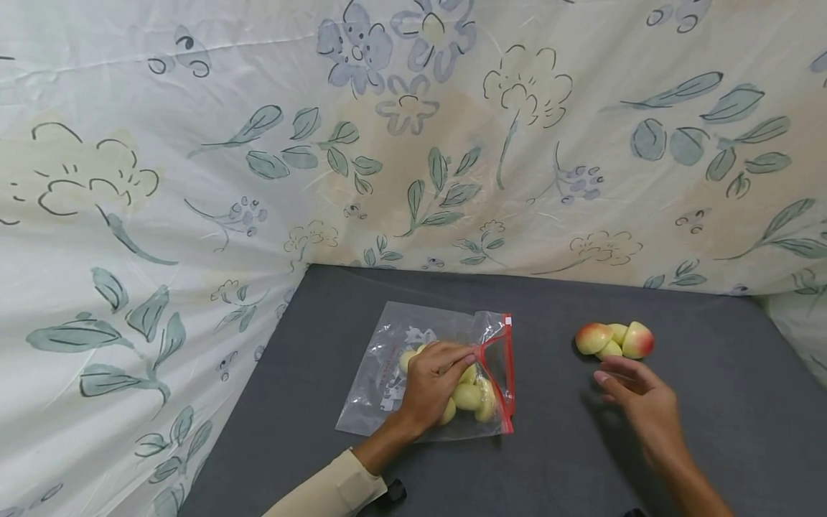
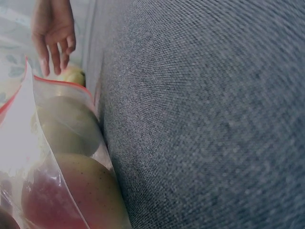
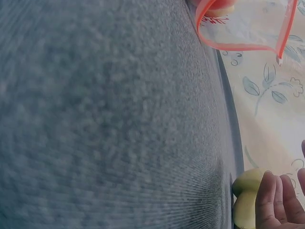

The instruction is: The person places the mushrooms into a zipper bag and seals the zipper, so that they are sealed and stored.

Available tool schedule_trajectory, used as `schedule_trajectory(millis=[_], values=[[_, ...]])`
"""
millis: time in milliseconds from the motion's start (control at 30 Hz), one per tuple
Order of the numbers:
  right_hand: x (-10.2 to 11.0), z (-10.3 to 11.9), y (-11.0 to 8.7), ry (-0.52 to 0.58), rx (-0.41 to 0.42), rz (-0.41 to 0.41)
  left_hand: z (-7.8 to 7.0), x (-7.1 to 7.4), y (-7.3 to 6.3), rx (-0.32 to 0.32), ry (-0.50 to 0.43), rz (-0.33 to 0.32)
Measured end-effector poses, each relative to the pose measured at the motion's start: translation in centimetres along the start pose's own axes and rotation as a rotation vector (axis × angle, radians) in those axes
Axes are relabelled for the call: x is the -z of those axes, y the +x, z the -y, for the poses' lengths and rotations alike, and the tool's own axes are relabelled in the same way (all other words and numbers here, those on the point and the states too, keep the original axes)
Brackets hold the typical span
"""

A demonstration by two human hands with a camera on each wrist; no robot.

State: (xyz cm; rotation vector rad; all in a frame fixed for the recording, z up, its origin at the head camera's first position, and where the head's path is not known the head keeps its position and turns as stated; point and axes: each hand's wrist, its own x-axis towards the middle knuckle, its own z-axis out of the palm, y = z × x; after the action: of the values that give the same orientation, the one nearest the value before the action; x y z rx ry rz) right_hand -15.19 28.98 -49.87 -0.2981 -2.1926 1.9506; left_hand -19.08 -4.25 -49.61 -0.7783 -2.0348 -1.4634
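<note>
A clear zip bag [image 1: 508, 373] with a red-edged mouth lies on the dark cloth, its mouth toward the right and spread apart. Several yellow-green fruits [image 1: 466, 396] are inside; in the left wrist view one fruit [image 2: 81, 191] shows red, speckled skin. My left hand [image 1: 431, 380] reaches over the bag and pinches the near lip of its mouth. To the right, a small cluster of yellow fruits with red blush [image 1: 638, 340] sits on the cloth. My right hand [image 1: 646, 409] is just in front of this cluster, fingers loosely bent, holding nothing.
A dark grey cloth [image 1: 549, 431] covers the table. Behind it and along the left side hangs a pale floral sheet [image 1: 400, 201]. Dark cloth separates the bag's mouth from the fruit cluster. A small black object [image 1: 395, 492] shows near my left cuff.
</note>
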Motion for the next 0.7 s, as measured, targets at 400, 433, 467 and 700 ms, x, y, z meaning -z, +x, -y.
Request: schedule_trajectory(millis=[400,433,467,700], values=[[0.6,-0.1,1.1,0.121,-0.025,-0.139,0.1,0.1,-0.1,-0.016,0.012,0.005],[0.7,-0.1,1.2,0.129,-0.026,-0.149,0.1,0.1,-0.1,-0.017,0.012,0.005],[0.8,-0.2,1.3,0.13,-0.027,-0.157,0.1,0.0,-0.1,-0.017,0.01,0.005],[1.0,-0.1,1.7,0.069,-0.048,-0.234,0.1,0.1,-0.2,-0.017,0.01,0.011]])
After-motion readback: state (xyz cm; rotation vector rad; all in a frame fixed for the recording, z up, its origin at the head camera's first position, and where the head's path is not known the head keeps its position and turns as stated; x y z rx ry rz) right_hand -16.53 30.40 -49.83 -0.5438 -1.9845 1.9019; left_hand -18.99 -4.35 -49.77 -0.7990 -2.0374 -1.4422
